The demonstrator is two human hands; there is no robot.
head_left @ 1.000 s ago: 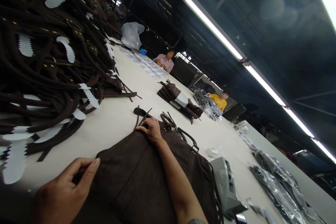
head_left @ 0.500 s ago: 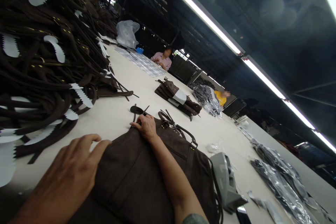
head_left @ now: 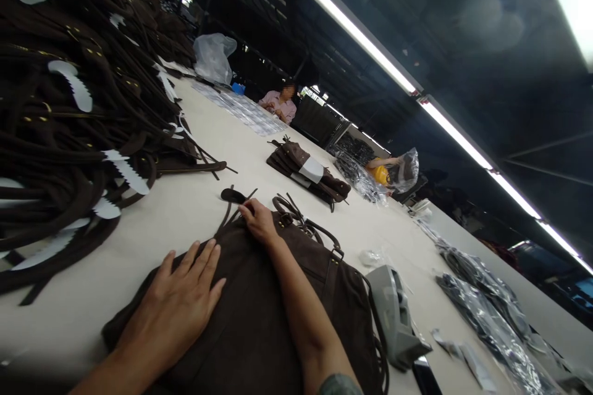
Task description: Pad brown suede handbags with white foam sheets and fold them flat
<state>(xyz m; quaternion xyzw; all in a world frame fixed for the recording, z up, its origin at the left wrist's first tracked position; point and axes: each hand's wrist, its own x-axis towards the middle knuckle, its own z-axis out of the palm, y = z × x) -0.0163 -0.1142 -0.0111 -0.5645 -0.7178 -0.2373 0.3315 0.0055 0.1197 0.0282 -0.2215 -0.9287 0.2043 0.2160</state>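
My left hand [head_left: 178, 302] lay flat on the brown suede bag [head_left: 259, 327], fingers spread and holding nothing. My right hand [head_left: 258, 220] rested at the bag's far edge by its handles [head_left: 303, 225], fingers loosely curled; I couldn't tell whether they pinched anything. The bag lay on the pale table [head_left: 185, 210], a grey device [head_left: 393, 315] just beside it
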